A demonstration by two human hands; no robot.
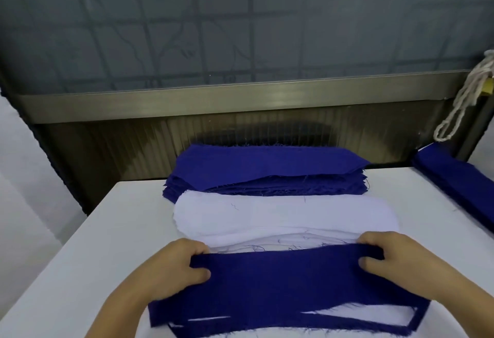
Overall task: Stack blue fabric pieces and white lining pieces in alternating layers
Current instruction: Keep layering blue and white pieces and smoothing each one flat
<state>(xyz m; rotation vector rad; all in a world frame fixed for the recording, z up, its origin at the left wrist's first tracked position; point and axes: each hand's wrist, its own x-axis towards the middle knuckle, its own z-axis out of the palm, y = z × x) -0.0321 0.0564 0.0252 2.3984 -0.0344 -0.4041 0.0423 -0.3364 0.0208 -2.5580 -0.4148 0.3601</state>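
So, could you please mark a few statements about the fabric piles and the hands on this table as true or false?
1. Both hands grip the same blue piece, one at each end. True: the left hand and the right hand each hold an end.
2. The white lining pile lies behind the blue pile. False: the white pile lies nearer the person, in front of the blue pile.
3. White lining shows under the near edge of the held piece. True.
4. A red cord hangs at the right. False: the cord is off-white.
5. The table is black. False: it is white.
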